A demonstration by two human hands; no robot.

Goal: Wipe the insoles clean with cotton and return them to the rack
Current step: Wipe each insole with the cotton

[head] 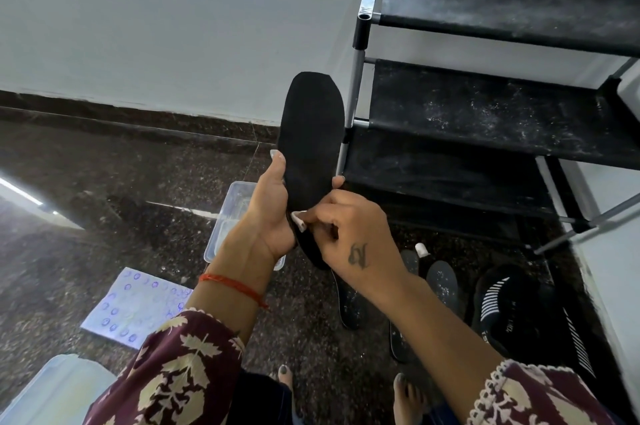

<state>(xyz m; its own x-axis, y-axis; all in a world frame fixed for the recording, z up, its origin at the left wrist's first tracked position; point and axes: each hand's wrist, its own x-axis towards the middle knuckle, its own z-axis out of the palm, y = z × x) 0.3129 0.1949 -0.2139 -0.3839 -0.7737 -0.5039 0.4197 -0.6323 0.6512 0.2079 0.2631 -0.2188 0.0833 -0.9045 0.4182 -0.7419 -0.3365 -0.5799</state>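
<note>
Black insole, white cotton

insoles lie on floor before rack.

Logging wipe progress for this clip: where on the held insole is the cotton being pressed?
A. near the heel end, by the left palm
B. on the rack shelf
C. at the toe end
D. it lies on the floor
A: the right hand pinches the cotton against the lower part of the insole, beside the left hand gripping it.
</note>
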